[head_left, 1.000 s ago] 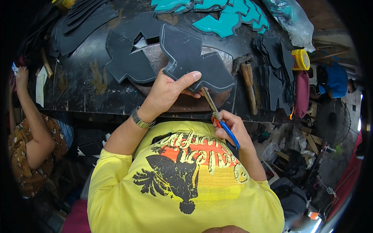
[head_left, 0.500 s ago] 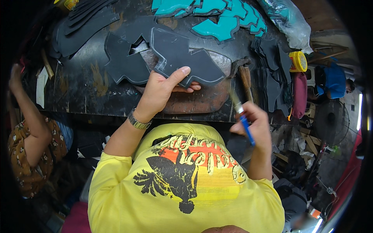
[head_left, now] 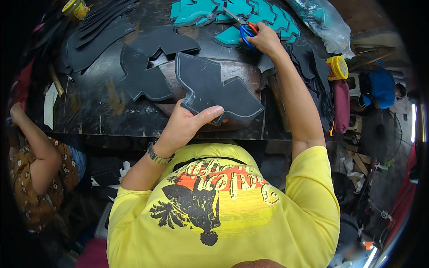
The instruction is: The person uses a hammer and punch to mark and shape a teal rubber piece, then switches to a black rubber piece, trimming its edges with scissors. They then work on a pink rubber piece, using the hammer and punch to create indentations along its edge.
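Observation:
My left hand [head_left: 191, 119] pinches the near edge of a dark, flat cut-out sheet piece [head_left: 216, 85] with a pale outline, thumb on top and fingers mostly underneath. Further up the table, my right hand [head_left: 267, 39] grips scissors [head_left: 245, 35] by their blue and orange handles. The blades point away to the left, over teal cut-out pieces [head_left: 229, 36] with dark edges. Beside the held piece lies a similar dark cut-out [head_left: 145, 78], partly under another one. A wooden tool handle [head_left: 278, 100] lies close to my right forearm.
Dark pieces are piled at the far left [head_left: 100, 35] and the right [head_left: 315, 78]. A yellow tub [head_left: 338, 68] stands by the right edge, another tub [head_left: 76, 9] at the far left. A clear plastic bag [head_left: 325, 27] lies far right. A person's arm [head_left: 35, 138] rests at left.
My right hand has swung from the table's front edge up to the teal pieces. Earlier it held a blurred blue-handled tool; now scissors show in it. The left hand's piece has shifted slightly nearer.

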The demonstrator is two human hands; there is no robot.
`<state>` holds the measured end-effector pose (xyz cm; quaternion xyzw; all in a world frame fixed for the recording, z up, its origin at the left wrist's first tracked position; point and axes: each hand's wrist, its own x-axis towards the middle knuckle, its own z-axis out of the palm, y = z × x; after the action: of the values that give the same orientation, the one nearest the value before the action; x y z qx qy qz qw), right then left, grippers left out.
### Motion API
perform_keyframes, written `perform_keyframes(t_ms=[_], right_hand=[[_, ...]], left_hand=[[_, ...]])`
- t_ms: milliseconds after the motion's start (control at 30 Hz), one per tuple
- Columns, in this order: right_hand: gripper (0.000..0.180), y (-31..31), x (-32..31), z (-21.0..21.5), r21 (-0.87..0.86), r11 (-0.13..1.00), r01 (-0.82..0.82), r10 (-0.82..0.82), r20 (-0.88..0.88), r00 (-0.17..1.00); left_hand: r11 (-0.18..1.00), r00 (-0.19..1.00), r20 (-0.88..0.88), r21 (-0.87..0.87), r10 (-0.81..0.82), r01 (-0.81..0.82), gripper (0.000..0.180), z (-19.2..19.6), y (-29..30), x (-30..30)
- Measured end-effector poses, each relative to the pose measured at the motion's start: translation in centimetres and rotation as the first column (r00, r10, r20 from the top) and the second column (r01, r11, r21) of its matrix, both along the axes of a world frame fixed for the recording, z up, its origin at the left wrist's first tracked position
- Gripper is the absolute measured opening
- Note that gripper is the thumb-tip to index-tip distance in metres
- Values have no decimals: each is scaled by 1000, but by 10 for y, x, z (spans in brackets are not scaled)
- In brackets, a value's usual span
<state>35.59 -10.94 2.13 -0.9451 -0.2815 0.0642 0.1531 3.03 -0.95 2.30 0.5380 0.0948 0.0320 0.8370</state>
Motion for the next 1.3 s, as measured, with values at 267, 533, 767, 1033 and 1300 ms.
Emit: perform_keyframes(t_ms=[267, 533, 767, 1033, 1300], right_hand=[[80, -27, -71, 26, 228, 877, -424, 344, 317, 884], [64, -83, -163, 38, 699, 499, -511, 568, 182, 803], [53, -103, -184, 10, 865, 402, -299, 408, 123, 905], [58, -103, -197, 2, 956, 278, -95, 456, -44, 889], [28, -110, -196, 14, 848, 419, -326, 485, 94, 869]], left_hand=[[942, 994, -67, -332, -81, 54, 24, 9, -2, -3], [944, 989, -72, -314, -128, 99, 25, 11, -20, 2], [984, 989, 3, -105, -145, 145, 22, 2, -31, -6], [992, 997, 6, -99, -73, 73, 24, -2, -40, -7], [958, 966, -54, -148, -255, 245, 31, 10, -34, -6]])
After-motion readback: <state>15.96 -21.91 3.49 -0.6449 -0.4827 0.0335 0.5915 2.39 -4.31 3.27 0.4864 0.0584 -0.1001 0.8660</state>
